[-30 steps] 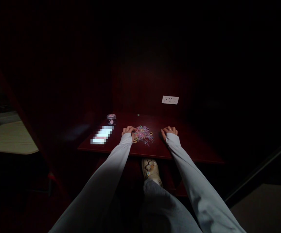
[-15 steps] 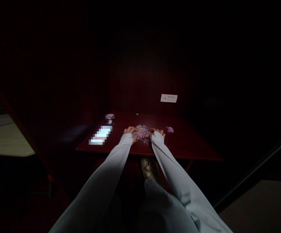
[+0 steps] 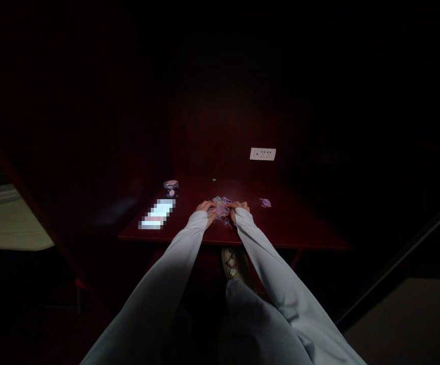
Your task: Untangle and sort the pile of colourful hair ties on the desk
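Well, the person's left hand and right hand are both down at a loose heap of small coloured elastic hair bands, almost meeting above it, their fingers curled in among the loops. From here, I can't tell whether either hand is actually gripping any bands. The heap lies toward the front of a dark red table, about midway along it, with a smaller clump of purple bands sitting apart to the right. Toward the far left stands a small round container, its contents pinkish but too dim to make out, with a small pink item just in front of it. Nearer, left of the hands, lies a flat white rectangular object, too pixelated to name. A white wall socket plate is set in the panel behind. The table's front edge runs a little below the wrists, and dark tabletop stretches well to the right of the purple clump.
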Demonstrator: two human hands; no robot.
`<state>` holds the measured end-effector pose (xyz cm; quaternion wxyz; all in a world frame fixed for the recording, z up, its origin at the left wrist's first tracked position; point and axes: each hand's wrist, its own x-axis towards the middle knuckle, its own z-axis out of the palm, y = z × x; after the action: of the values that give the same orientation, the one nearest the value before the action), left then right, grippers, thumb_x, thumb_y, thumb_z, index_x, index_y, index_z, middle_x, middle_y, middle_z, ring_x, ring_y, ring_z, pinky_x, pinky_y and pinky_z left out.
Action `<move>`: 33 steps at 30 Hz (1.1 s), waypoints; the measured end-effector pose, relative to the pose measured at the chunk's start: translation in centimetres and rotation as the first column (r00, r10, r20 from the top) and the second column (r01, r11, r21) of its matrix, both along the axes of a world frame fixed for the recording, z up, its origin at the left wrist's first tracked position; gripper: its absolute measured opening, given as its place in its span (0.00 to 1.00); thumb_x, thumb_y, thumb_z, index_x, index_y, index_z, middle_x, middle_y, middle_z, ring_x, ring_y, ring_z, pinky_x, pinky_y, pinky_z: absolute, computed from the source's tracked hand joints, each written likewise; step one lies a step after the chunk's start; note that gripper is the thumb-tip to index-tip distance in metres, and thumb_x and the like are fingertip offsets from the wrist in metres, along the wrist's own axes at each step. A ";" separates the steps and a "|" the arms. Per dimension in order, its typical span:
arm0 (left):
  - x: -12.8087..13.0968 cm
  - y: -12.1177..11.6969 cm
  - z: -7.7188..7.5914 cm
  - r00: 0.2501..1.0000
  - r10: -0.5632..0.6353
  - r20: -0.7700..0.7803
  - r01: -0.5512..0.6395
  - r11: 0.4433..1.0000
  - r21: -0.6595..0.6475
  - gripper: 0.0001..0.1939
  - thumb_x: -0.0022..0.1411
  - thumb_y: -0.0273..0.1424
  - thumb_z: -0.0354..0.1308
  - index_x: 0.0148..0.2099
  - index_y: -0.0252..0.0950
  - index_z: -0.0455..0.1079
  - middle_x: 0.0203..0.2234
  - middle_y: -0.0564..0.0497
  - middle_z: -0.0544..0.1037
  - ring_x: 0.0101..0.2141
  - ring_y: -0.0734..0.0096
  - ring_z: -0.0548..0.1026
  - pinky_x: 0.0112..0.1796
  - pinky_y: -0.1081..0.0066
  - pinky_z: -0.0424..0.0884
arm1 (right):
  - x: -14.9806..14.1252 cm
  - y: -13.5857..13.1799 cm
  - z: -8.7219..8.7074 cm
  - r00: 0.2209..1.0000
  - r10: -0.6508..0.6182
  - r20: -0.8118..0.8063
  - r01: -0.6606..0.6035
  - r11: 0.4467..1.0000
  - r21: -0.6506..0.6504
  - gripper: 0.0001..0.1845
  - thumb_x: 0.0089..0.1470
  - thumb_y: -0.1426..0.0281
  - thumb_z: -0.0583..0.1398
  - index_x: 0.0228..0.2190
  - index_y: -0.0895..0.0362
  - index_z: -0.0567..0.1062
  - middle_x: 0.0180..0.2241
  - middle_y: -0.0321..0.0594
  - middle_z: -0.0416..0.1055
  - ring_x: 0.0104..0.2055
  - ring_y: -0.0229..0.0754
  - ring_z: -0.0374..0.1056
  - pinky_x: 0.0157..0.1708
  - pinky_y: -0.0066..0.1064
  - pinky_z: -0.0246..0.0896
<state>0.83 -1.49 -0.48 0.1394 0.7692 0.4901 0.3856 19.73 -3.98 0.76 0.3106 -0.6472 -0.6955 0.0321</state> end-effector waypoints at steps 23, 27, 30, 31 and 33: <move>-0.1 0.7 -1.3 0.995 -0.060 -0.082 0.064 0.997 0.051 0.22 0.60 0.34 0.69 0.57 0.49 0.80 0.61 0.49 0.76 0.58 0.51 0.70 0.58 0.54 0.71 | 0.8 0.6 -0.3 0.953 -0.196 -0.232 0.210 0.977 0.034 0.22 0.57 0.76 0.54 0.37 0.48 0.86 0.44 0.42 0.79 0.50 0.51 0.61 0.51 0.41 0.52; 0.3 0.5 -1.2 0.991 -0.069 -0.112 0.074 0.997 0.039 0.13 0.61 0.37 0.69 0.49 0.51 0.84 0.62 0.52 0.76 0.58 0.51 0.69 0.59 0.51 0.70 | 0.8 0.8 -0.4 0.954 -0.203 -0.220 0.212 0.977 0.017 0.22 0.57 0.76 0.54 0.36 0.48 0.86 0.45 0.43 0.79 0.50 0.52 0.60 0.51 0.42 0.51; 0.4 0.3 -1.0 0.993 -0.040 -0.111 0.042 0.999 0.020 0.12 0.61 0.36 0.69 0.48 0.50 0.83 0.61 0.52 0.77 0.59 0.51 0.69 0.59 0.52 0.70 | 0.7 0.8 -0.5 0.969 -0.128 -0.213 0.146 0.986 0.075 0.22 0.57 0.76 0.53 0.34 0.49 0.86 0.44 0.42 0.79 0.50 0.52 0.60 0.52 0.42 0.51; 0.3 0.2 -0.8 0.994 -0.034 -0.100 0.036 0.999 0.022 0.13 0.61 0.35 0.69 0.48 0.49 0.83 0.60 0.51 0.77 0.58 0.51 0.69 0.59 0.52 0.70 | 0.6 0.7 -0.5 0.971 -0.106 -0.214 0.128 0.988 0.090 0.22 0.57 0.76 0.53 0.33 0.49 0.86 0.44 0.42 0.79 0.49 0.51 0.60 0.52 0.42 0.51; 0.2 0.1 -0.5 0.997 -0.031 -0.076 0.033 0.999 0.032 0.14 0.59 0.32 0.68 0.49 0.47 0.82 0.59 0.50 0.77 0.58 0.51 0.70 0.58 0.54 0.70 | 0.6 0.6 -0.5 0.975 -0.063 -0.212 0.087 0.990 0.108 0.22 0.57 0.76 0.53 0.34 0.49 0.86 0.43 0.41 0.79 0.49 0.50 0.60 0.54 0.42 0.50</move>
<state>1.04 -1.42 -0.95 0.1141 0.7932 0.4762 0.3619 20.35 -3.37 0.25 0.4198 -0.6468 -0.6350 0.0472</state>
